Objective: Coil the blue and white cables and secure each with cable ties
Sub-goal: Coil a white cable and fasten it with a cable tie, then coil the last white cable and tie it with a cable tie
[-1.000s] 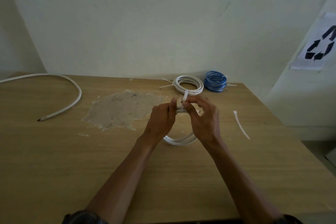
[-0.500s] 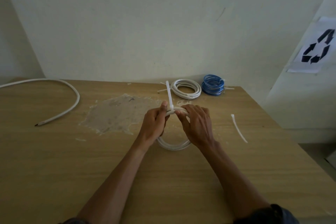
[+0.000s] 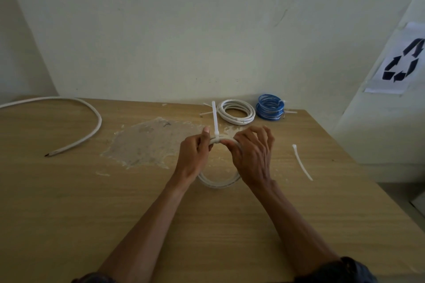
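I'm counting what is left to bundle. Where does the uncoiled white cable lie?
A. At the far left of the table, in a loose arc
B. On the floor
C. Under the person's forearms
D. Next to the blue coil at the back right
A: the uncoiled white cable curves across the table's far left, well away from the hands and from the blue coil.

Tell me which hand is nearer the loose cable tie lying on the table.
Right. The right hand is just left of the loose cable tie; the left hand is farther left, across the held coil.

A plain workroom: worn wooden table point(image 3: 69, 202), bare wall point(image 3: 184, 30) (recycling sign point(image 3: 401, 62) taped up).
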`<state>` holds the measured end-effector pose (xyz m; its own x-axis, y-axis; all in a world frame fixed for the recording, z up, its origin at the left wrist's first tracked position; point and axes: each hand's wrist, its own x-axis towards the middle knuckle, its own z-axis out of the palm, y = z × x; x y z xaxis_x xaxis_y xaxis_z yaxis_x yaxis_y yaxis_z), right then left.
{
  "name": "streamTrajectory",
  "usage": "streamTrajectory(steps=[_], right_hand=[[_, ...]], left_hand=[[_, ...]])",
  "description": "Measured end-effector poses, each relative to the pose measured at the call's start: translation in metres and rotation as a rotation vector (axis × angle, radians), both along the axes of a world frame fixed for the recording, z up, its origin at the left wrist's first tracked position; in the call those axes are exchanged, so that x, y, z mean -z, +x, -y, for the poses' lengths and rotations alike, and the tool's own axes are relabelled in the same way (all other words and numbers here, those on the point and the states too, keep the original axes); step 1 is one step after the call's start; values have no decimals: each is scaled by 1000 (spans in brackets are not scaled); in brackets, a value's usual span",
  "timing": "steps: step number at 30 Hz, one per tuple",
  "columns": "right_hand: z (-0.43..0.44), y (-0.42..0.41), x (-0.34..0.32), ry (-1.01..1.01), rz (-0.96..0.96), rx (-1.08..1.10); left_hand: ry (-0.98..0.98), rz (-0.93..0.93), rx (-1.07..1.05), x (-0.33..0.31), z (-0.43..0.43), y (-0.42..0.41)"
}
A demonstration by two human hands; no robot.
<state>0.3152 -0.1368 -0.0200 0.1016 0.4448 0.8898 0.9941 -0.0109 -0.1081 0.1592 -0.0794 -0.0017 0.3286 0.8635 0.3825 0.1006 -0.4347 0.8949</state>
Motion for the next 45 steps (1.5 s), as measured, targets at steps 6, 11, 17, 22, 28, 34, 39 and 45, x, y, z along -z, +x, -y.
streamTrajectory(steps=[6,11,17,22,28,34,39,45], right_hand=[[0,1,2,14,-116,-88],[5,3,5,-184,-444,-232],[20,15,-2,-469,-1110,-330],[15,19,-5,-500,-1421,-476],[-1,35,-6,-217,-1556,-433],[-49,119,-29,-112,-1347,-244],[-117,183,-42,-72,-1456,-33],[-148,192,-31,-198,-1347,117]], left_hand=[[-58,104,40,2,3,4],[-241,159,106,4,-4,7],[-529,315,36,-3,-25,28],[-730,552,132,5,-29,67],[-579,380,43,8,-35,112],[153,-422,136,37,-63,108],[357,-999,183,60,-77,92],[349,-1009,179,56,-76,91]])
